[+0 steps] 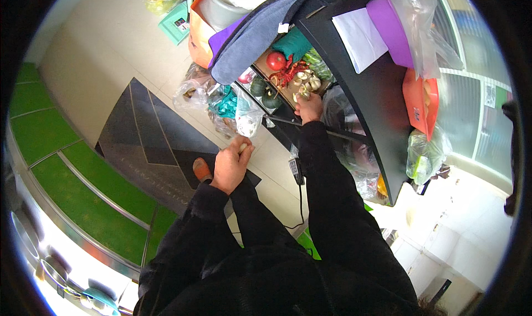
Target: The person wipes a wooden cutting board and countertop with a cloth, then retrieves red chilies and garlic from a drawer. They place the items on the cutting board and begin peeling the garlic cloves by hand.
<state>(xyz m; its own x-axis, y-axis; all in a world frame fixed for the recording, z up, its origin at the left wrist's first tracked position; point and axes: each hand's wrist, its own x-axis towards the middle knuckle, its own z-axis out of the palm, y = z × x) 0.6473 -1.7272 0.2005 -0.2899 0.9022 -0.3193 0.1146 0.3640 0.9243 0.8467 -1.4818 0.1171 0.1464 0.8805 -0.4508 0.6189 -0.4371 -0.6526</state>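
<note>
My right hand (310, 108) reaches into a shelf compartment, its fingers closed on a garlic bulb (302, 96) at the front of a pile of garlic (313, 82). Beside the pile lie dried red chillies (286, 75) and a red tomato (275, 61). Dark green squashes (270, 98) sit to the left of these. Lower and to the left, my left hand (230, 166) is held over the floor, fingers pinched round a small pale piece that looks like garlic (243, 147). Much of that piece is hidden by the fingers.
Plastic bags (248, 113) stand on the floor left of the shelf. The black cabinet top (363, 88) carries a purple container (390, 25) and white paper (360, 39). A dark mat (149, 144) covers the floor at left. A black cable with an adapter (296, 171) hangs below my right arm.
</note>
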